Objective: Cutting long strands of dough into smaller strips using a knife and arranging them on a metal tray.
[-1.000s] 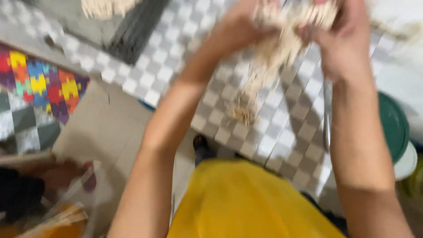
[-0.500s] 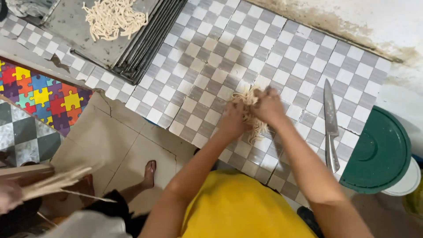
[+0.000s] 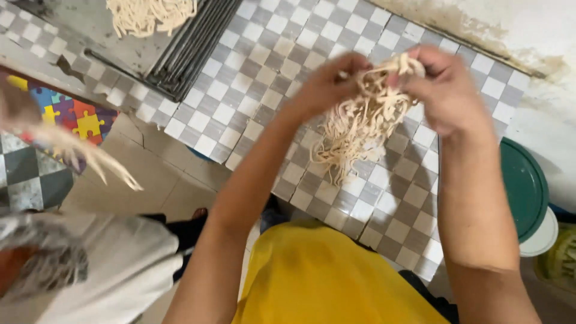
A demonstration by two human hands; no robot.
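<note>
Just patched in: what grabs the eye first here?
Both hands, left hand and right hand, lift a bundle of pale noodles above the checkered tiled counter. More noodles lie on a grey tray at top left. A green lid sits at the right edge.

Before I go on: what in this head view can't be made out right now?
- Fingertips of the left hand and right hand: buried in the noodle bundle.
- Counter under the bundle: hidden by noodles and forearms.
- Noodle pile on the tray: cut off by the top edge.
- Green lid: partly behind the right forearm.
- Another person's hand at the left: motion-blurred.
</note>
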